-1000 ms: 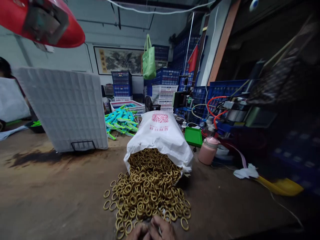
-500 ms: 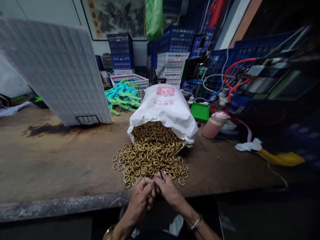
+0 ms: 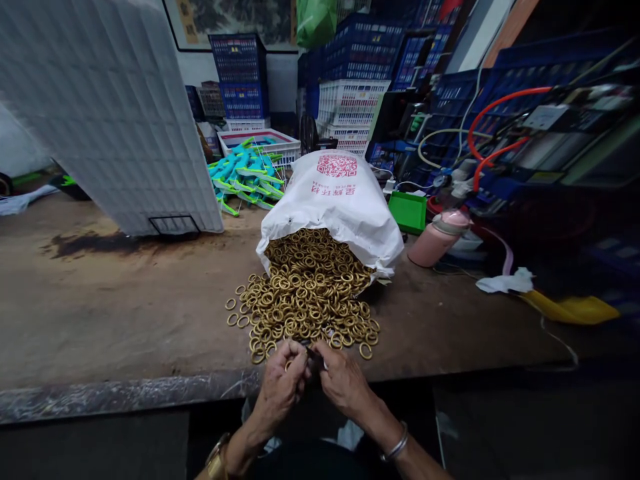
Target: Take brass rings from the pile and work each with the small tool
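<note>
At the table's front edge my left hand (image 3: 281, 381) is closed, thumb against fingers, with part of a gold ring (image 3: 289, 365) showing between them. My right hand (image 3: 345, 383) pinches a small dark slim tool (image 3: 314, 356), its tip pointing at the left fingertips; its exact kind is too small to make out. Just beyond both hands lies a heap of gold rings (image 3: 300, 303). They spill from the mouth of a white woven sack (image 3: 333, 193) with red print, which lies on its side.
The brown table (image 3: 125, 313) carries a tall white padded panel (image 3: 135, 127) on the left and turquoise-green plastic pieces (image 3: 245, 177) behind. To the right are a green tray (image 3: 407, 212), a pink bottle (image 3: 437, 237), a yellow item (image 3: 570, 307) and a machine with red hoses (image 3: 505, 100).
The camera view has tipped down slightly. The dark tool in my right hand has swung from pointing up and away to pointing left, at the left hand's fingertips.
</note>
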`<state>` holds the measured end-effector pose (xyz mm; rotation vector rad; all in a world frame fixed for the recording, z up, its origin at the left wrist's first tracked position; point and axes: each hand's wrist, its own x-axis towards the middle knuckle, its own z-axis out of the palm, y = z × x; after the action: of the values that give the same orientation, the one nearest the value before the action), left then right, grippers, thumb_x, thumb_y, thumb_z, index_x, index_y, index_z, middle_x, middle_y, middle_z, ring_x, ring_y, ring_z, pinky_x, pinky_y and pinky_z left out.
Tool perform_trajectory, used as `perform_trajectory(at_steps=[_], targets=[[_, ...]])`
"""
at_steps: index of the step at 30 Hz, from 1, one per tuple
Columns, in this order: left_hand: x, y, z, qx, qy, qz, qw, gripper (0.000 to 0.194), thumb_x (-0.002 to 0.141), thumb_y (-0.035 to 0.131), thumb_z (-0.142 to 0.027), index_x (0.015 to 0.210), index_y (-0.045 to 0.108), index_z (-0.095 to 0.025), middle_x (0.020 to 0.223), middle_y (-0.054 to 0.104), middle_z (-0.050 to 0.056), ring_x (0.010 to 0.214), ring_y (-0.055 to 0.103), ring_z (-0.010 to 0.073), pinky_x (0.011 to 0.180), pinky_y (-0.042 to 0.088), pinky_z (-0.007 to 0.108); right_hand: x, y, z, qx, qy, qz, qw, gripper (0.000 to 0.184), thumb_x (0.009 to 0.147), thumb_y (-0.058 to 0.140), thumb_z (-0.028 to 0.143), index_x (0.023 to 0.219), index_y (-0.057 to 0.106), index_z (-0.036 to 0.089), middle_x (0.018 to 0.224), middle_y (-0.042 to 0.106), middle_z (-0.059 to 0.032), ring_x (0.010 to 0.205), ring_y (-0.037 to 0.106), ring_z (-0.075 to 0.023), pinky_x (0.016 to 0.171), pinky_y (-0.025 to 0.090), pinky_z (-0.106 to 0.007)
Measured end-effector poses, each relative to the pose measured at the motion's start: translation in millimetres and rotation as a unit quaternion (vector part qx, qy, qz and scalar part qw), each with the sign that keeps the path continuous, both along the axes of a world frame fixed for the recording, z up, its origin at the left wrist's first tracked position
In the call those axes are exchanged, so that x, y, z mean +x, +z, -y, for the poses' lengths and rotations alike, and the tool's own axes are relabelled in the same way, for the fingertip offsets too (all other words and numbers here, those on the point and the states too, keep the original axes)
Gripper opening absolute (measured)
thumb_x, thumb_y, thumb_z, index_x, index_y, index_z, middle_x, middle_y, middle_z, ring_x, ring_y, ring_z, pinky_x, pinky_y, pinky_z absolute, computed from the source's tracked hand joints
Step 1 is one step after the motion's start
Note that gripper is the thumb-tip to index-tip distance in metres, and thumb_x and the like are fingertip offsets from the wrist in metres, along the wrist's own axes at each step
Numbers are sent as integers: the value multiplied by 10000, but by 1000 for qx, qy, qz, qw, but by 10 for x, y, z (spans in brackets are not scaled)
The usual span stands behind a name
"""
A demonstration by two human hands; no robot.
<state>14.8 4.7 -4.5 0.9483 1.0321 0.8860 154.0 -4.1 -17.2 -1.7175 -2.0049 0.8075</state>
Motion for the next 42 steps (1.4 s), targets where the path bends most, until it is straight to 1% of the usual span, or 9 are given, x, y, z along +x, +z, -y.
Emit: perform_trajectory(at_steps=[6, 12, 15, 19, 23, 28, 32, 36, 42], targets=[[-47, -11, 53, -5, -18, 1, 1000, 301, 736, 561, -435, 640, 455, -171, 488, 455, -64, 350, 329, 25, 336, 226, 129, 37, -102, -1, 0, 37, 76, 996, 349, 587, 387, 52, 898, 472, 187, 734, 585, -12, 674, 515, -142, 585, 275, -216], [-110, -12, 187, -84, -85, 94, 988, 247, 759, 555, -402, 717, 450, -182, 508, 485, -57, 335, 335, 27, 323, 271, 133, 117, -122, -48, 2, -57, 126, 990, 248, 677, 383, 60, 874, 474, 181, 721, 607, -25, 655, 532, -141, 564, 258, -222], [-129, -61, 187, -144, -68, 192, 968, 217, 767, 554, -371, 753, 443, -185, 583, 528, -34, 374, 376, 38, 326, 300, 136, 88, -91, -139, 41, -90, 120, 988, 242, 698, 381, 45, 868, 478, 188, 738, 625, -23, 677, 558, -143, 579, 270, -225], [-166, -110, 150, -157, -52, 209, 964, 203, 788, 529, -344, 765, 482, -148, 748, 595, 47, 476, 482, 63, 346, 338, 143, -19, -58, -288, 70, -107, 148, 981, 224, 763, 417, 109, 954, 490, 198, 753, 639, -20, 682, 579, -153, 576, 272, -235], [-196, -106, 128, -153, -24, 214, 964, 169, 787, 516, -309, 749, 476, -149, 695, 589, 35, 477, 509, 82, 345, 339, 152, -111, -39, -358, 64, -87, 184, 977, 152, 778, 453, 159, 908, 513, 209, 759, 644, -17, 693, 585, -156, 566, 254, -241], [-239, -124, 108, -176, -20, 240, 954, 144, 749, 521, -242, 869, 494, -169, 620, 572, 1, 436, 491, 87, 344, 332, 161, -105, -33, -353, 63, -85, 189, 976, 208, 716, 446, 69, 849, 530, 204, 748, 645, -16, 676, 579, -148, 548, 232, -246], [-243, -159, 44, -225, -11, 262, 938, 167, 740, 553, -294, 815, 531, -146, 649, 571, 10, 498, 515, 86, 380, 351, 157, -34, -37, -333, 88, -73, 130, 985, 195, 731, 439, 89, 856, 532, 205, 710, 623, -4, 628, 552, -126, 543, 253, -227], [-199, -158, -43, -214, 33, 248, 944, 210, 709, 617, -322, 697, 513, -141, 681, 569, 4, 547, 525, 75, 413, 366, 145, 1, -11, -277, 98, -50, -23, 994, 103, 805, 417, 214, 769, 512, 202, 638, 553, 19, 569, 478, -103, 531, 285, -207], [-121, -92, -77, -147, 25, 168, 974, 263, 671, 654, -316, 848, 536, -162, 617, 538, -28, 488, 496, 69, 363, 324, 134, -18, 41, -167, -11, -35, -208, 977, 339, 861, 315, 409, 627, 434, 194, 527, 420, 47, 523, 400, -92, 521, 324, -208]])
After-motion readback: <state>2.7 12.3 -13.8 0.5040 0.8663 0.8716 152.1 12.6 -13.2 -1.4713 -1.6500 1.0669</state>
